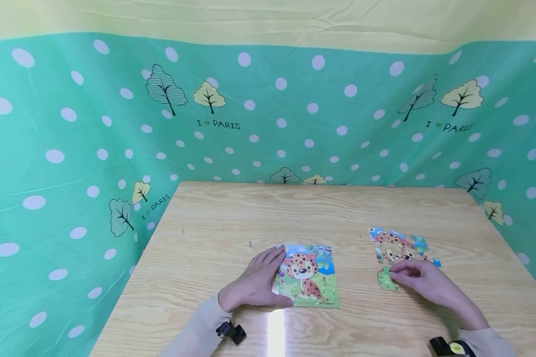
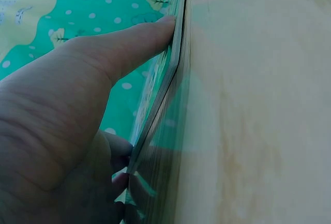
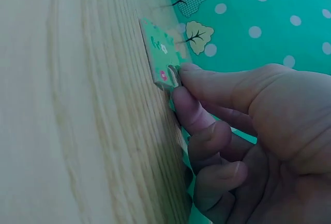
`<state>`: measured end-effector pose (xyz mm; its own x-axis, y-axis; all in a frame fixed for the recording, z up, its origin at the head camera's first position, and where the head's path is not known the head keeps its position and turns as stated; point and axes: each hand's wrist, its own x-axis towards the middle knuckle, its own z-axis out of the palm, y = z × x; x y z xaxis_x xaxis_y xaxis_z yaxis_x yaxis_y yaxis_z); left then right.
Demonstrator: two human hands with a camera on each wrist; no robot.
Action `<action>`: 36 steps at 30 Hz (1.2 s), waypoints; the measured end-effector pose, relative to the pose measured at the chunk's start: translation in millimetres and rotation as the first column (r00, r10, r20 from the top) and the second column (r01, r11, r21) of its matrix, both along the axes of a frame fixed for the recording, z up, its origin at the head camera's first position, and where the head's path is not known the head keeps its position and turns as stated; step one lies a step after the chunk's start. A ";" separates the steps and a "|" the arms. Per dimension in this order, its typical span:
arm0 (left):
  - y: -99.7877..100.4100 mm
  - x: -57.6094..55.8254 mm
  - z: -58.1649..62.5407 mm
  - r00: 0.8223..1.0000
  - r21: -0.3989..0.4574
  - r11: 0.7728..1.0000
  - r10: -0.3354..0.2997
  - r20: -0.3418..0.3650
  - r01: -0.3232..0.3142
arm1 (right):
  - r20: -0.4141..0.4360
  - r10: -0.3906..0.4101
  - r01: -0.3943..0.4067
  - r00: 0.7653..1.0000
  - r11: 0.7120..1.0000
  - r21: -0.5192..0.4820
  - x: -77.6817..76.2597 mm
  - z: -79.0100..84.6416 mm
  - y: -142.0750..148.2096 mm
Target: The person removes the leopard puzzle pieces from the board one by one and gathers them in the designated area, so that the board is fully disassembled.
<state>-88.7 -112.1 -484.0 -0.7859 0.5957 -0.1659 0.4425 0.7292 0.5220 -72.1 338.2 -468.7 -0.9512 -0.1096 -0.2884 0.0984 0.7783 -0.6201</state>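
Note:
A square leopard picture board (image 1: 310, 277) lies on the table in front of me. My left hand (image 1: 256, 277) spans its left side, with the thumb on the bottom edge and the fingertips by the upper-left corner. To the right is a partly joined leopard jigsaw puzzle (image 1: 390, 240). My right hand (image 1: 422, 280) is over its lower part. In the right wrist view, the thumb and index finger pinch a small puzzle piece (image 3: 175, 76), mostly hidden, against a green flowered piece (image 3: 160, 53) on the table. The other fingers curl loosely.
The wooden table (image 1: 232, 213) carries both pictures, with bare wood between them. A green dotted cloth (image 1: 250, 134) hangs behind the table and along its sides. Light glares off the wood below the board.

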 end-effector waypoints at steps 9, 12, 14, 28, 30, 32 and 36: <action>0.6 0.3 1.7 1.000 -0.006 1.000 0.004 0.008 -0.004 | -0.024 -0.005 0.005 1.000 1.000 0.017 1.7 0.8 -4.9; 0.8 0.2 1.6 1.000 -0.011 1.000 0.005 0.005 -0.005 | -0.044 -0.003 0.004 0.999 1.000 0.009 2.4 -0.4 -5.9; 0.8 -0.2 1.6 1.000 -0.013 1.000 0.005 0.003 -0.005 | -0.052 -0.008 0.008 0.999 1.000 0.005 2.6 -1.2 -6.2; 0.2 -1.1 -1.3 1.000 -0.013 1.000 0.008 0.004 -0.007 | -0.113 -0.008 0.009 0.994 1.000 0.012 2.3 -4.9 -7.4; 0.3 -1.3 -1.8 1.000 -0.013 1.000 0.006 0.003 -0.006 | -0.131 -0.008 0.009 0.991 1.000 0.011 2.6 -6.0 -7.3; 0.2 -1.4 -2.4 1.000 -0.013 1.000 0.005 0.002 -0.005 | -0.147 -0.006 0.008 0.989 1.000 0.010 2.7 -7.2 -7.0; -0.2 -1.3 -3.2 1.000 -0.014 1.000 0.003 -0.004 -0.003 | -0.162 -0.002 0.003 0.987 1.000 0.003 3.1 -8.9 -7.1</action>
<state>-90.0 -112.3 -487.3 -0.7883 0.5910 -0.1711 0.4425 0.7379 0.5097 -68.9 331.1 -477.6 -0.9857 -0.1061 -0.1313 -0.0007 0.7804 -0.6252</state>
